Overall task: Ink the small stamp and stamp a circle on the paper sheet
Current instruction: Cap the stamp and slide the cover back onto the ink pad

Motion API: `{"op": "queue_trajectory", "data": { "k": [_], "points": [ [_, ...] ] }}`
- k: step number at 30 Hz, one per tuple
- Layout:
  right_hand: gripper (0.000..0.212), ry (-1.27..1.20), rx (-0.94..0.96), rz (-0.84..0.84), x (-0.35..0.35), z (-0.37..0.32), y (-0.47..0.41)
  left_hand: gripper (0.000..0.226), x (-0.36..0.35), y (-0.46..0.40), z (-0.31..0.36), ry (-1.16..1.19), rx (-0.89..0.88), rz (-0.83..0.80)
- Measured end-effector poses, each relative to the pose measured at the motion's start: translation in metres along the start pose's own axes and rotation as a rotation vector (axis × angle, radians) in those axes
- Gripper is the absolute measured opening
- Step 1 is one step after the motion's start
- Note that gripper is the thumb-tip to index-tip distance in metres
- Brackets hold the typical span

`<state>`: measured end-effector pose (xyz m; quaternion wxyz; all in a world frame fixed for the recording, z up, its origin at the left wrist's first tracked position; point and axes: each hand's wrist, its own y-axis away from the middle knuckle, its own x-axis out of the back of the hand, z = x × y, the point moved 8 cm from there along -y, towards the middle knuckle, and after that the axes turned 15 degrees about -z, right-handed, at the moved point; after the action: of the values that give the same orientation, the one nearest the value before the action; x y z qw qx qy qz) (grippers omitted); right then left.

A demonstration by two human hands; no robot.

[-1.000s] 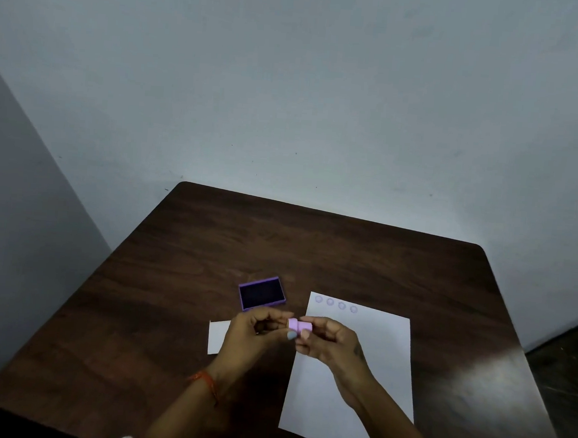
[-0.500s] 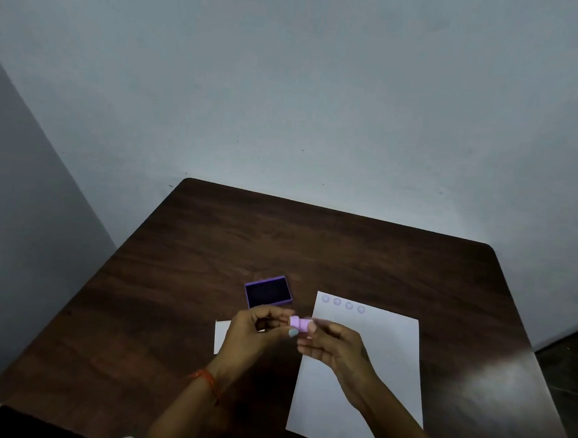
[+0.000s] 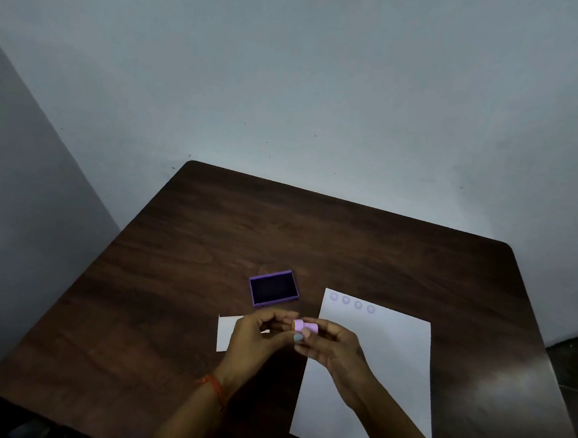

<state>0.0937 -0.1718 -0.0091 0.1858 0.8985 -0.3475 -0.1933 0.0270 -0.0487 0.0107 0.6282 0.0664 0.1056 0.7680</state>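
A small pink cylindrical stamp lies on its side in the air between my two hands, above the table. My right hand grips its right end with the fingertips. My left hand pinches its left end, where a tan round face shows. An open purple ink pad with a dark surface lies on the table just beyond my left hand. The white paper sheet lies to the right, with a row of several faint purple circles along its top edge.
A small white card lies on the dark wooden table, partly under my left hand. Grey walls stand close behind and to the left of the table. The table's right edge drops to a dark floor.
The view has shifted slightly. Both hands stay together on the stamp, and its tan left end now shows between the fingers.
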Motion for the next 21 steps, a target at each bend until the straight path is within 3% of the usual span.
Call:
{"op": "queue_trajectory", "data": {
  "k": [2, 6, 11, 18, 21],
  "points": [
    [0.012, 0.037, 0.003, 0.024, 0.002, -0.004, -0.005, 0.033, 0.005, -0.001, -0.003, -0.027, 0.016, 0.033],
    [0.005, 0.440, 0.049, 0.179, 0.013, -0.022, -0.019, 0.042, 0.020, -0.002, -0.004, -0.103, 0.048, 0.080],
    [0.016, 0.853, 0.029, 0.210, 0.016, -0.022, -0.058, 0.041, 0.035, -0.005, -0.015, -0.135, 0.123, 0.096],
    [0.028, 1.040, -0.117, 0.182, 0.011, -0.012, -0.078, 0.041, 0.042, -0.010, -0.026, -0.151, 0.164, 0.113],
    [0.031, 1.090, 0.000, 0.200, 0.004, -0.026, -0.066, 0.039, 0.049, -0.007, -0.023, -0.149, 0.136, 0.175]
  ]
}}
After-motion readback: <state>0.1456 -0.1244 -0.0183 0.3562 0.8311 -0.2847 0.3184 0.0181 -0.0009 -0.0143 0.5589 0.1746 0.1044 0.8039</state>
